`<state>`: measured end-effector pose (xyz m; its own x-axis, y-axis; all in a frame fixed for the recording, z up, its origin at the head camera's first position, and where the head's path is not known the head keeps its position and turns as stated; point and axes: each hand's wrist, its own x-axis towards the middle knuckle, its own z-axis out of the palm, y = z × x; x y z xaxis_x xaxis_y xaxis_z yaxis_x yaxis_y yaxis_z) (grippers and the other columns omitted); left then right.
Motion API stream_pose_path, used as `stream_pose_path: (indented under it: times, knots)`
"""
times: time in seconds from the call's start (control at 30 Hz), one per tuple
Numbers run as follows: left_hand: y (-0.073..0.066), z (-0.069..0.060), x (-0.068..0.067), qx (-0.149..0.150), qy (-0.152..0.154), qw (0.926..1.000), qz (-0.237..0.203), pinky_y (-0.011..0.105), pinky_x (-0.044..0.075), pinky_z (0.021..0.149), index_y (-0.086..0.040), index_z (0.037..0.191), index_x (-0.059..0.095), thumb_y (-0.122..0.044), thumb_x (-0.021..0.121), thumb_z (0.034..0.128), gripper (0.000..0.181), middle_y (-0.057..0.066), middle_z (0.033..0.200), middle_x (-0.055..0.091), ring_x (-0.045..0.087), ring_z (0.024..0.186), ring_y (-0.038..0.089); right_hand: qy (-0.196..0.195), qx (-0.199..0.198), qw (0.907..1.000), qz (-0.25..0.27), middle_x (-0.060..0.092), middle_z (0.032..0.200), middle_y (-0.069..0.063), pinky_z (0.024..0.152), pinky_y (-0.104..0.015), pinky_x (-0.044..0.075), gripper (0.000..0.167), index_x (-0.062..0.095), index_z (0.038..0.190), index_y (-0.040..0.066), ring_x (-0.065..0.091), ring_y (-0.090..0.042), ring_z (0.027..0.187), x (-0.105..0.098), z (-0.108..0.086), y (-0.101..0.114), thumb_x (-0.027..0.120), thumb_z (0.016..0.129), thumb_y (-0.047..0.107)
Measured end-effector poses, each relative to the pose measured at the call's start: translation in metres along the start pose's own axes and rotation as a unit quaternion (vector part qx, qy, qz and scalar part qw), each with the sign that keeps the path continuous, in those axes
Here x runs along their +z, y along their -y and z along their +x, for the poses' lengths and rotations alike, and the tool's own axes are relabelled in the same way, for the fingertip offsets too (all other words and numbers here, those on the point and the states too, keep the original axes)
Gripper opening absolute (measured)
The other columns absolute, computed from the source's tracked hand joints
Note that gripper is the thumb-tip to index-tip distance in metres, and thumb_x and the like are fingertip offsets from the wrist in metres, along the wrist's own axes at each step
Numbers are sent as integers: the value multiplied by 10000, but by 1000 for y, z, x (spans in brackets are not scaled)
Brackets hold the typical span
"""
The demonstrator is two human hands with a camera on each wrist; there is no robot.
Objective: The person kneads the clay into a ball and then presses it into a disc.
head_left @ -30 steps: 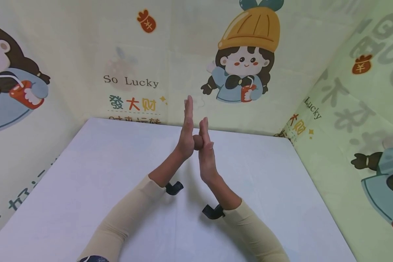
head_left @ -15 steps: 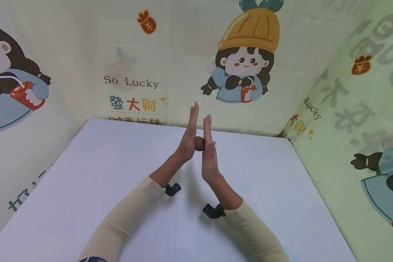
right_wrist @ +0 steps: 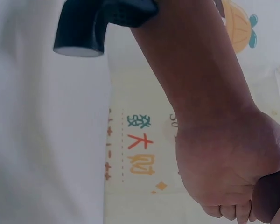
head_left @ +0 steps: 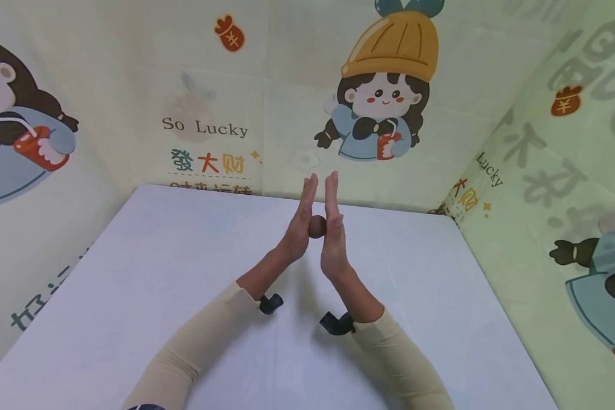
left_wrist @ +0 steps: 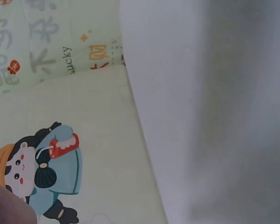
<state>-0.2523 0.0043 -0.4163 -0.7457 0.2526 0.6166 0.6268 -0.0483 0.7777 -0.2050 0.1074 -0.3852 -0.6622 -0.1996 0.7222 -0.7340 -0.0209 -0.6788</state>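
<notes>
A small brown ball [head_left: 317,226] is pressed between two flat palms above the table. From the left, my left hand [head_left: 297,232] lies against it with straight fingers pointing up and forward. My right hand [head_left: 333,236] presses it from the other side, its fingers straight too. The fingertips of both hands stand at about the same height, with a gap between them. In the right wrist view the left hand [right_wrist: 228,158] shows its palm, and part of the ball [right_wrist: 273,196] appears at the right edge. Only a blurred bit of skin shows in the left wrist view's lower corner.
Below the hands is a white table [head_left: 184,256], its far edge meeting a printed cloth backdrop [head_left: 287,85] with cartoon figures and lettering. A black wrist camera [head_left: 271,304] sits under the left wrist, another black camera [head_left: 337,323] under the right.
The left hand has slid back toward me while the right has slid forward, so their fingertips are now level. The ball has shifted slightly right, still between the palms.
</notes>
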Motion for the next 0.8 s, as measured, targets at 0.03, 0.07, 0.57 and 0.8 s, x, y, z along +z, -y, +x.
stream_pose_path:
  times: [0.03,0.07,0.57,0.8]
  knots:
    - [0,-1,1,-10,16,10000,21,589,-37,1240,-110,1699,53,-294,131,1125,608,41,1767,-20,-102,1596,146,-18,3,10000,-42,-33,1763,26,1263,-447,-29,862,76,1684,54,-40,-181,1609,-1,1,0,113,1079,668]
    - [0,-3,2,-4,32,10000,54,595,-39,1238,-105,1699,54,-293,134,1124,610,58,1768,-17,-103,1596,149,-28,7,10000,-60,-31,1763,22,1263,-448,-31,859,76,1685,59,-37,-179,1609,-2,1,0,115,1080,667]
    - [-7,-24,23,-68,403,9990,-196,555,-22,1251,-71,1691,24,-622,102,1100,812,60,1765,-45,-108,1595,146,-180,163,9997,-27,-26,1763,43,1248,-464,-66,933,38,1688,69,-56,-133,1602,-20,13,-3,138,1042,735]
    - [-13,-28,26,46,385,9988,-295,542,-20,1254,-60,1688,10,-627,91,1096,823,42,1764,-38,-96,1595,143,-121,232,9996,130,-28,1761,56,1247,-472,-72,927,33,1690,83,-53,-127,1601,-23,13,-7,142,1042,736]
